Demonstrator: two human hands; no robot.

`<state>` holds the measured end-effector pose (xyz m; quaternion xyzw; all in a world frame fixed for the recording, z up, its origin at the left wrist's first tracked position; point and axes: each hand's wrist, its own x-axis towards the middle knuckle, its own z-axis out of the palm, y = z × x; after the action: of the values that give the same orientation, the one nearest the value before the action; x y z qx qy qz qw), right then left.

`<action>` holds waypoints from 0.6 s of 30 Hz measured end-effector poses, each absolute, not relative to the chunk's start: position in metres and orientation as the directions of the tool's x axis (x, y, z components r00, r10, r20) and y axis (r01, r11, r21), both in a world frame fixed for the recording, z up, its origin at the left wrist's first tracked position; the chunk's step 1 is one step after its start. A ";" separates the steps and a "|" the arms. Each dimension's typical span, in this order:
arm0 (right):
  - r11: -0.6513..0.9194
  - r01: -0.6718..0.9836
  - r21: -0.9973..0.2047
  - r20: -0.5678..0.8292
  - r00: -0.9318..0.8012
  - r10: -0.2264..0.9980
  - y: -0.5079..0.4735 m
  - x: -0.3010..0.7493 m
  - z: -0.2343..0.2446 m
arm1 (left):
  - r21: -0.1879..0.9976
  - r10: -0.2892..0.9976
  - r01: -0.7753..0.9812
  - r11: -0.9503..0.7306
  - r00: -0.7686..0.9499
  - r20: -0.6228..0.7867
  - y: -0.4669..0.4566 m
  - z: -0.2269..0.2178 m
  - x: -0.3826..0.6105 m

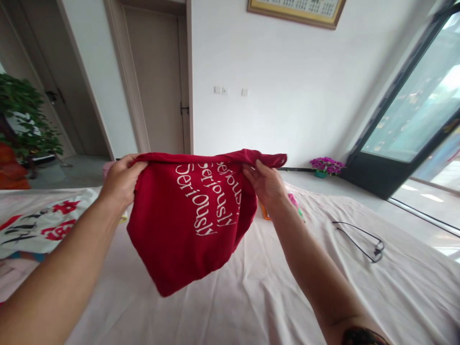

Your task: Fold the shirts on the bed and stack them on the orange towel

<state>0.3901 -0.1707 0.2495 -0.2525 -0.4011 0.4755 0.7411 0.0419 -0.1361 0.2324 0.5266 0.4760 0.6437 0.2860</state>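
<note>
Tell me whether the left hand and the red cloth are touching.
Touching. The head view shows the left hand pinching the red cloth at an upper corner, thumb against its front.

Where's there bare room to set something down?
Free: sheet between left forearm and right forearm, nearer than the red cloth; also from right forearm to glasses. Crowded: left, with the printed white cloth; behind right hand, with an orange thing.
</note>
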 end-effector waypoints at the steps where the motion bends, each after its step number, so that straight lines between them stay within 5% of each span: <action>1: 0.395 -0.463 -0.794 0.340 0.201 0.919 -0.165 0.389 0.237 | 0.909 0.858 0.200 -0.365 -0.308 0.412 -0.127 0.229 0.039; 6: 0.261 0.021 -0.965 0.257 0.251 0.933 -0.156 0.402 0.158 | 0.849 0.857 0.433 -0.302 -0.267 0.441 -0.134 0.166 0.033; 10: 0.182 0.374 -0.909 0.155 -0.100 0.983 -0.177 0.423 0.115 | 0.758 0.953 0.588 -0.283 0.080 0.293 -0.191 0.118 0.044; 14: 0.300 0.711 -0.636 -0.012 -0.398 0.917 -0.210 0.431 0.107 | 0.670 0.921 0.695 -0.261 0.388 -0.044 -0.253 0.096 0.063; 18: 0.422 0.857 -0.297 -0.001 -0.442 0.897 -0.234 0.427 0.103 | 0.363 0.897 0.855 -0.372 0.432 -0.098 -0.287 0.080 0.070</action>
<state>0.4271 -0.2338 0.1030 -0.5222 -0.8395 0.1278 0.0788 0.0699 -0.2868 0.0797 0.8262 0.5299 0.0577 0.1825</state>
